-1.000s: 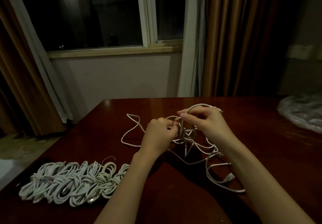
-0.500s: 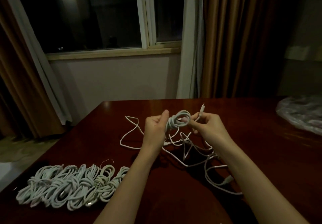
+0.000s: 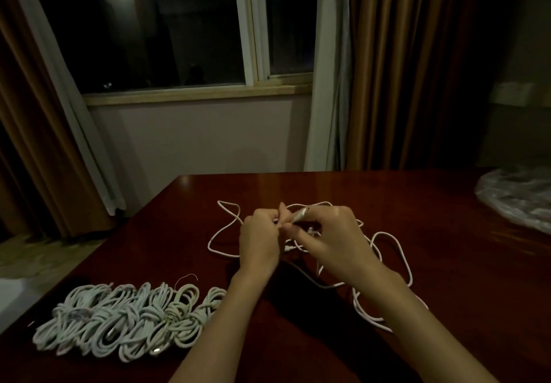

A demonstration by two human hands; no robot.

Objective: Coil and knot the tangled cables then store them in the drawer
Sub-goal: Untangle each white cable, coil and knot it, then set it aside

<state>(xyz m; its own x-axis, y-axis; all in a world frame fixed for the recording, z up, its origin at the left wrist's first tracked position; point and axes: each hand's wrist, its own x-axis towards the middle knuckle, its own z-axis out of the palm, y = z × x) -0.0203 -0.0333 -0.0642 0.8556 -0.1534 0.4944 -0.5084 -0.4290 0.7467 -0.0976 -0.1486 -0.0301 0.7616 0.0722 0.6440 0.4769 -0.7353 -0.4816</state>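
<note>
Both hands are working right over the middle of the dark red table, knuckles almost touching. The left hand is curling its fingers around a bit of the white cable, and the right hand is pinching the plug end between thumb and fingertips, so both are clamped on the same cord. The rest of that cable is sprawling loose on the wood: one loop is sticking out left toward the far edge, and bigger loops are trailing off to the right and back under the right forearm. The finished coiled bundles are lying in a row near the left edge of the table, well apart from the hands, with bare wood between them. A crinkly plastic bag is sitting at the far right. The far edge is running just short of the wall under the window, with curtains hanging either side. Lighting's pretty dim, so finer detail inside the grip is hard to make out.
</note>
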